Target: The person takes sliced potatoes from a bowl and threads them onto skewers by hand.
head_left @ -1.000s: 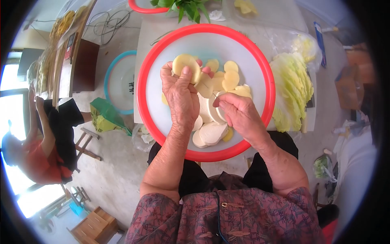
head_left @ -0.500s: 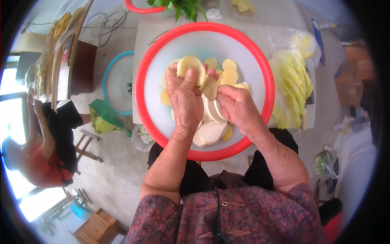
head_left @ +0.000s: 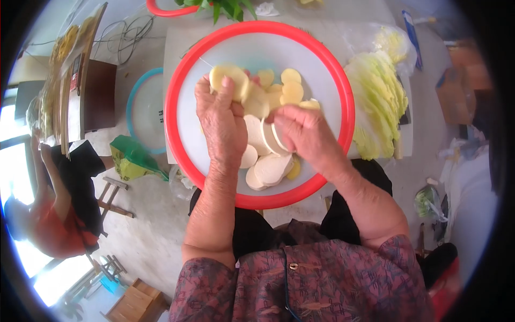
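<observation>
My left hand [head_left: 222,121] is closed on several pale yellow potato slices [head_left: 229,79], its thumb pressed over the front one. A thin skewer [head_left: 205,61] pokes out past their upper left edge. My right hand [head_left: 306,134] is to the right, fingers curled and pinched just above some white slices; whatever its fingertips hold is hidden. Below both hands, a red-rimmed basin [head_left: 350,102] contains loose yellow slices [head_left: 292,90] and larger white slices [head_left: 273,169], whose kind I cannot tell.
Pale cabbage leaves [head_left: 373,104] lie right of the basin beside a clear plastic bag [head_left: 394,45]. Leafy greens [head_left: 228,8] stand at the top. On the left are a blue-rimmed basin [head_left: 130,110], a green bag [head_left: 131,155], a stool [head_left: 112,198] and another person [head_left: 53,214].
My right hand has drawn away from the slices in my left hand and is lower. My left hand has shifted left within the basin. The whole view has moved slightly.
</observation>
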Tool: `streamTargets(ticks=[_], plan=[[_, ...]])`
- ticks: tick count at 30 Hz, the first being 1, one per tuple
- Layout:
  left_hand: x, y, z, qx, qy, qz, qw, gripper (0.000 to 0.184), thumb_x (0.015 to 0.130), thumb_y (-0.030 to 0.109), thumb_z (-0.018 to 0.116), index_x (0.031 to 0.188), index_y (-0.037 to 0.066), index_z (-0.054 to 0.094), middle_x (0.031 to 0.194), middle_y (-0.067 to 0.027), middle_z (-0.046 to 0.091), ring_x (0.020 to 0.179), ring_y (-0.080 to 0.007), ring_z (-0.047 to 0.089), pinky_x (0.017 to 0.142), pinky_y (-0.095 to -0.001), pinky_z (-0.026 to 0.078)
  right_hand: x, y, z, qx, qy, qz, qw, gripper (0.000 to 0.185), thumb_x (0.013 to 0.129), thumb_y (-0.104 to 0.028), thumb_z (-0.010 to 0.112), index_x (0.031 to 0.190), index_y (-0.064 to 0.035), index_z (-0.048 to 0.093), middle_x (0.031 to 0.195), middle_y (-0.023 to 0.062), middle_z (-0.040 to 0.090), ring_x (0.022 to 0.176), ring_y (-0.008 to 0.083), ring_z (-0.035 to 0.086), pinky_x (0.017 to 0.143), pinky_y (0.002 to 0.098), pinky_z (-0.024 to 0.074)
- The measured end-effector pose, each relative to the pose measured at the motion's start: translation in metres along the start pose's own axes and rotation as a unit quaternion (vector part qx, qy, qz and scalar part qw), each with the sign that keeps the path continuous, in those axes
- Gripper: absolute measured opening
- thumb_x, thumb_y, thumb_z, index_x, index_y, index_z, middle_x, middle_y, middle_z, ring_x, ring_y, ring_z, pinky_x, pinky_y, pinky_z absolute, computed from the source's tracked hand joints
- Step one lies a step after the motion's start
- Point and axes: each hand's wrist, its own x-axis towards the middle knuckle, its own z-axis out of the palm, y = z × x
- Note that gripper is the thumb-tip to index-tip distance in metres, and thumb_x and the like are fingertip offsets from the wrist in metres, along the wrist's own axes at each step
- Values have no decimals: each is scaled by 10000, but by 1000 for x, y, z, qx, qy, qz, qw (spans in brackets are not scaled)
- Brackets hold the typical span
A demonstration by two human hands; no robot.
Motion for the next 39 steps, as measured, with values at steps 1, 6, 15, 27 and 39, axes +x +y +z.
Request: streamTargets(ticks=[1, 6, 15, 27, 39], plan=[[2, 0, -2, 19, -4, 20, 1000, 265, 960, 147, 455, 1154, -27, 409, 1091, -197, 547, 949, -273, 592, 846, -397, 502, 1, -8, -5, 8, 15, 55, 998, 197, 931, -157, 514, 923, -6, 641, 581, -15, 479, 489, 37, 426, 429, 211, 346], [11, 12, -13, 148, 53, 25, 987, 310, 948, 172, 493, 1183, -24, 445, 1070, -173, 581, 948, -248, 600, 811, -344, 493, 6, -21, -35, 88, 153, 28, 984, 196, 922, -173, 532, 937, -18, 652, 569, -32, 445, 491, 31, 390, 410, 180, 292], [11, -61, -9, 590, -133, 114, 788, 202, 820, 140, 630, 981, 18, 638, 815, -106, 649, 726, -178, 600, 710, -312, 479, 11, -21, -58, 124, 250, -24, 960, 217, 904, -188, 530, 945, -12, 650, 569, -27, 440, 496, 34, 374, 404, 197, 274], [28, -109, -7, 679, -163, 191, 690, 489, 685, 141, 695, 1152, 75, 567, 922, -97, 609, 864, -269, 575, 761, -380, 475, 6, -22, -65, 147, 255, -47, 955, 223, 910, -159, 523, 947, 24, 646, 585, -14, 466, 521, 60, 407, 477, 207, 334], [30, -106, 2, 692, -172, 127, 689, 496, 683, 122, 687, 1163, 91, 569, 936, -99, 590, 912, -272, 564, 775, -384, 468, 4, -21, -69, 144, 260, -39, 954, 226, 915, -164, 524, 959, 18, 649, 578, -8, 472, 527, 58, 416, 475, 208, 337]])
